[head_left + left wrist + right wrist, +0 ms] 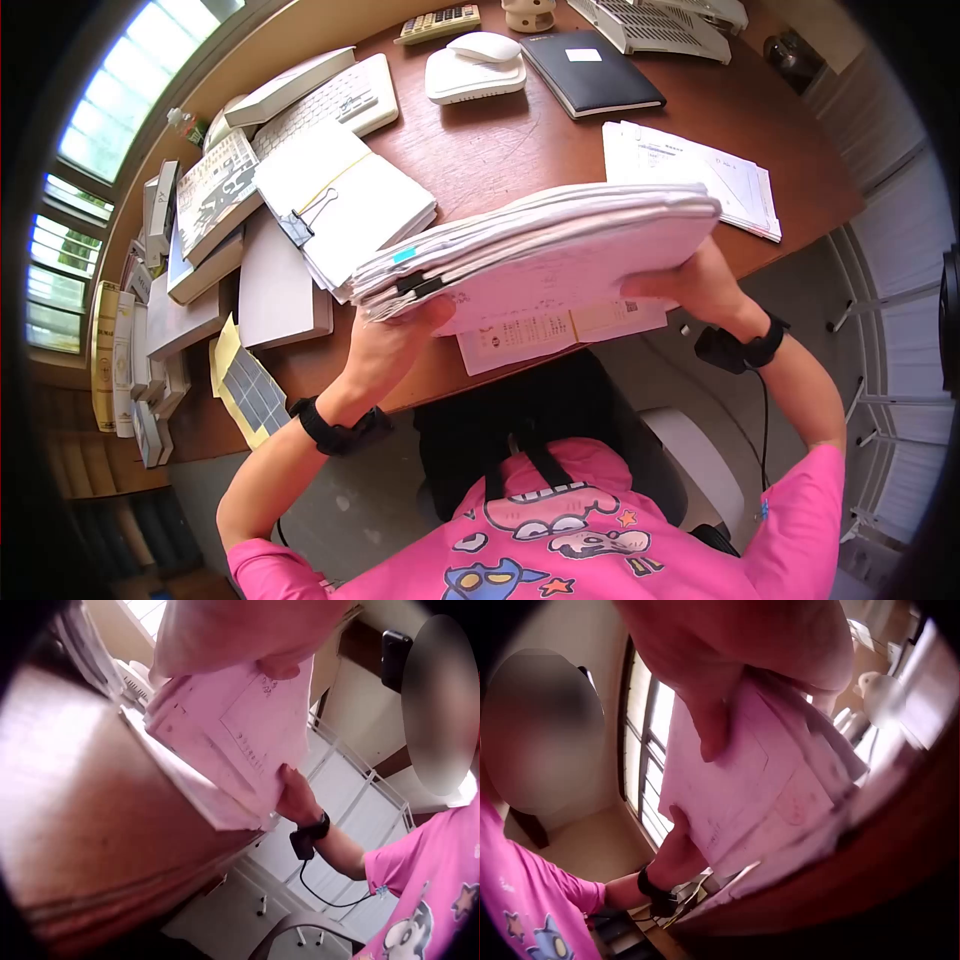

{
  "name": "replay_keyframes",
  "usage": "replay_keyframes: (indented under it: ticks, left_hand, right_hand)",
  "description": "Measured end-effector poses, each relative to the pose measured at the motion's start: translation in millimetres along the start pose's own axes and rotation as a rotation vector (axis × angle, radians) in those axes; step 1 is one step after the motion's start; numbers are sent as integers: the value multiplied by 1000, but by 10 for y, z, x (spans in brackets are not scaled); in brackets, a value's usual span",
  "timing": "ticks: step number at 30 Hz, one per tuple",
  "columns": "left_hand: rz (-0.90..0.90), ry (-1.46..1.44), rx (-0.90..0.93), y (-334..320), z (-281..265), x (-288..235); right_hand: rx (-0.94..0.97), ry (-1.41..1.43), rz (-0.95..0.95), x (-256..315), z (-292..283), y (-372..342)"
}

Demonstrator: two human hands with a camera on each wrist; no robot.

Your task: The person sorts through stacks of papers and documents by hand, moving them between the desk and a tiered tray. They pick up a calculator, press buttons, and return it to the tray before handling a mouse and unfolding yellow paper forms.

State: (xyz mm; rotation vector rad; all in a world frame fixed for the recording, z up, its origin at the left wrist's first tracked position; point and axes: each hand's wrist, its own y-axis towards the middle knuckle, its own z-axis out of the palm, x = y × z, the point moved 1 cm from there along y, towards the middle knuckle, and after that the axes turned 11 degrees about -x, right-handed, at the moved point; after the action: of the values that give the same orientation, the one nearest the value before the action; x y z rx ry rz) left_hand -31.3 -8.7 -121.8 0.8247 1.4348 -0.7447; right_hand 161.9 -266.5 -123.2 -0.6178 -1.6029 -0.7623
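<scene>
A thick stack of papers (pixel 560 250) is tilted on its long edge over the front of the desk. My left hand (pixel 385 345) grips its left end, thumb on the near face. At the right end my right hand (pixel 695 285) holds it, its thumb also lying on the near face. A black binder clip (pixel 418 286) and a blue tab (pixel 404 256) show at the stack's left edge. Both wrist views show the written face of the stack (pixel 262 742) between the two hands. Below it lies a printed sheet (pixel 520 345) at the desk edge.
Left of the stack are clipped papers (pixel 350 190), a thick book (pixel 215 195) and a keyboard (pixel 325 110). Behind lie a white router-like box (pixel 475 82), a black notebook (pixel 590 75) and a calculator (pixel 440 25). More papers (pixel 700 175) lie right on the wooden desk (pixel 480 160).
</scene>
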Motion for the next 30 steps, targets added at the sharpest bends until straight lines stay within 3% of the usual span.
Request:
replay_keyframes:
  ticks: [1,3,4,6,7,8,9,10,13,14,15,16,17,19,20,22,26,28,29,30]
  left_hand:
    - [-103,11,-18,-18,-1,13]
    - [-43,76,17,-46,26,-19]
    - [17,137,49,-54,49,-30]
    - [-37,92,30,-50,52,-6]
    - [-92,51,1,-44,53,3]
    - [-17,17,-26,-53,76,-30]
    - [-12,16,-20,-74,86,-67]
    - [23,-31,-49,-103,87,-116]
    - [45,-43,-68,-118,115,-264]
    - [-208,-154,-87,-101,175,-347]
    - [-462,-262,-109,-90,208,-379]
    - [-533,-181,-108,-66,192,-339]
    - [-533,-180,-115,-50,181,-282]
    - [-708,-248,-70,-35,167,-162]
    - [-729,-231,-59,-28,152,-152]
    - [-738,-236,-59,-32,139,-113]
    - [-738,-248,-36,-62,89,-12]
    - [-735,-244,-31,-57,72,-2]
    - [-716,-248,-18,-60,77,-3]
    - [-699,-249,-5,-58,77,-3]
  right_hand:
    - [63,58,106,-53,15,-1]
    - [50,-8,23,-116,-3,-8]
    - [91,-73,109,-81,-21,-13]
    - [121,-144,195,-22,-118,4]
    - [262,-159,35,9,-216,72]
    - [403,-173,-126,50,-319,135]
    - [454,65,131,122,-430,179]
    - [294,-533,-57,231,-659,254]
    - [169,-1196,-437,59,-1055,447]
    - [167,-1198,-433,79,-1101,496]
    - [219,-1238,-256,109,-1123,545]
    - [271,-1269,-80,117,-1121,574]
    - [276,-1266,-85,114,-1089,583]
    - [366,-1441,-203,101,-1021,583]
    - [364,-1439,-207,-3,-1057,585]
    - [279,-1594,-493,-203,-1076,556]
    - [340,-1500,-375,-66,-1126,544]
    - [128,-1453,-432,-88,-1207,539]
    - [137,-1453,-439,-82,-1206,543]
    - [-47,-1381,-559,4,-1173,527]
